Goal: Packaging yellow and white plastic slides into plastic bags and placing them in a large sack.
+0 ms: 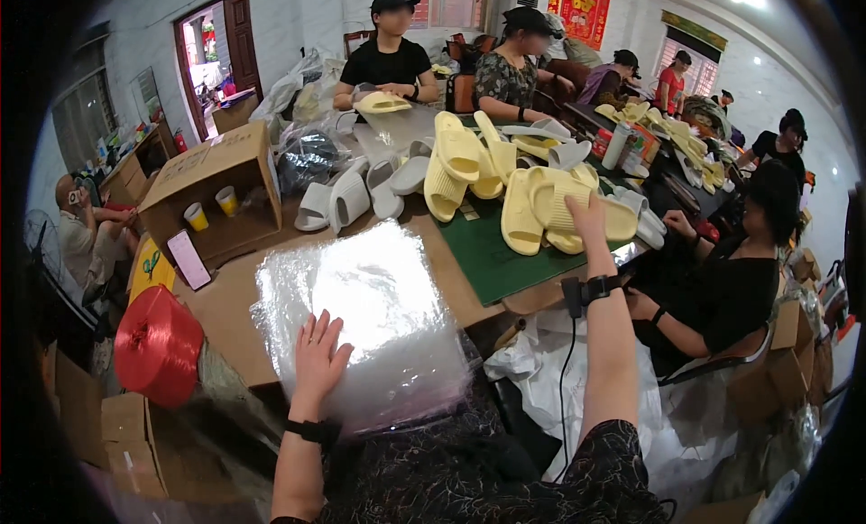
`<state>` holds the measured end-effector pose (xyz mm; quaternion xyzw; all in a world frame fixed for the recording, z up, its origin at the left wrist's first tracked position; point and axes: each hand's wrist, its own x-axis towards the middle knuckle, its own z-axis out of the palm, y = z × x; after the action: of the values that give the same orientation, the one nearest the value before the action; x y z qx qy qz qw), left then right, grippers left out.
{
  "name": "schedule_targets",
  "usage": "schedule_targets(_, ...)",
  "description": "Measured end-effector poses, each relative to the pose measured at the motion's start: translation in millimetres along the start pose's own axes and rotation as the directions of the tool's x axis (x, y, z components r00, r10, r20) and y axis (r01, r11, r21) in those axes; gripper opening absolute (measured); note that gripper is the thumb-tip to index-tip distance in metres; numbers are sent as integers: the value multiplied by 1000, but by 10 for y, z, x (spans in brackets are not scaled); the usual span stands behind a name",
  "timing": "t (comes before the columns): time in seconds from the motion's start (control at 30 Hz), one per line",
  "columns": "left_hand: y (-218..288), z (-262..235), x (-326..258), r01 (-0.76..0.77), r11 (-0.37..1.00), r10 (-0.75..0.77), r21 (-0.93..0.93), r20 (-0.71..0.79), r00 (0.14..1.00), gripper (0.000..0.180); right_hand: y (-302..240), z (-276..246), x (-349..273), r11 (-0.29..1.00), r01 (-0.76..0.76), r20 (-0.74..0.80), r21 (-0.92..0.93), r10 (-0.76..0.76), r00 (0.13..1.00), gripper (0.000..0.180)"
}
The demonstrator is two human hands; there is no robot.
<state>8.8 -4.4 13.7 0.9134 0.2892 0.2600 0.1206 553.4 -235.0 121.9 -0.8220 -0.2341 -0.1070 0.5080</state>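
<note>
Slippers [454, 154], pale yellow, sit piled on the green mat [487, 271] at the far right of the table [239, 321], some lying on others. Right hand [586, 216] is out at full reach, fingers on the strap of a yellow slipper [552, 206] at the near side of that pile; cannot tell whether it grips or only touches (fingertips partly hidden). Left hand [320, 354] lies flat, palm down, fingers a little apart, on the near part of a stack of clear plastic sheets [383, 294], grasping nothing. Stack is glossy, throws back the overhead light and sits left of the mat, close to the person's body. Grey slippers [349, 197] are bunched past the stack's far edge, left of the yellow ones. Cardboard box [206, 163] lies at far left, mouth toward the person, two cups [225, 200] inside. Phone [188, 260] is propped tilted by the box's near edge. Red twine roll [155, 348] is at the table's left end, green-handled scissors [152, 265] beyond it on a yellow surface. Across the table, a co-worker in a black T-shirt [390, 68] handles another yellow slipper [381, 103].
</note>
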Motion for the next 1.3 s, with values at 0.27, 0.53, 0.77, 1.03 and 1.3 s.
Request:
schedule_targets(0.27,0,20,7,41,999,-41,8,23,999,53,-1510,145,-426,597,-105,273,795,-197,942,33)
schedule_targets(0.53,-70,92,21,23,1000,-23,18,13,1000,55,-2409,797,-1573,423,-534,652,732,-211,728,13)
schedule_targets(0.77,-136,115,-34,5,999,-6,54,18,1000,56,-2627,1587,-2920,627,-546,795,556,-210,569,33)
schedule_targets(1.03,-159,118,-44,-23,996,22,91,9,1000,55,-2183,1656,-3015,898,274,728,343,-439,526,26)
schedule_targets(1.3,-126,100,8,12,996,-15,85,42,999,52,-1855,1855,-2779,890,433,446,142,-448,775,41)
